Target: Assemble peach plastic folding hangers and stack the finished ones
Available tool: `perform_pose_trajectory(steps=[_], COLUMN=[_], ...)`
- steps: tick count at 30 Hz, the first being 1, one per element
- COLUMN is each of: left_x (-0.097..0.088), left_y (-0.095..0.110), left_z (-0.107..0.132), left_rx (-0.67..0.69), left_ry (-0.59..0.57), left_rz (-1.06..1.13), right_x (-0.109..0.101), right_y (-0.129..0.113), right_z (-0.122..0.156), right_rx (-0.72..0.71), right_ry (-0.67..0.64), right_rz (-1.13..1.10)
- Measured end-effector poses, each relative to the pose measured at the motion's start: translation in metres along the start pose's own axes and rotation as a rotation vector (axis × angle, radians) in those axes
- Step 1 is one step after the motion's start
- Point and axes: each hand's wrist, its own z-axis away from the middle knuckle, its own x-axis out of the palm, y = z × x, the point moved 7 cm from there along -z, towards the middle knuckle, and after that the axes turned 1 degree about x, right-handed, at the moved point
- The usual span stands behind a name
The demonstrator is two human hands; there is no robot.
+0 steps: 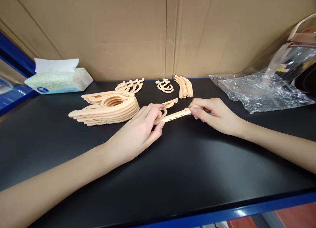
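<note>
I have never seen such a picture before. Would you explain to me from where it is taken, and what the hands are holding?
There is no machine: one person works bare-handed, seen by a camera worn on the head. The left hand grips a pale slotted piece; the right hand pinches its right end. On the black tabletop, a stack of pale pieces lies to the left; further back are curved hooks and short curved bars. A tissue pack sits at the left, a crumpled clear bag at the right.

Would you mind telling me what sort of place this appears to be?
Probably a workbench or shelf used for handwork: a black tabletop with a blue edge, cardboard behind it, and a stack of cream parts.
</note>
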Motion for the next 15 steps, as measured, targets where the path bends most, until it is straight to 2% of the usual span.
perform_pose_trajectory(steps=[7,15], left_x=[-0.001,0.0011], left_y=[-0.0026,-0.0021], left_z=[0.0001,0.0021], left_rx=[-0.013,-0.003], left_ry=[0.018,-0.008], left_rz=[0.01,0.008], right_x=[0.0069,0.0066], right_y=[0.0054,0.0035], right_z=[-0.0008,-0.0005], right_rx=[0.021,0.014], right_ry=[-0.104,-0.094], right_rz=[-0.22,-0.224])
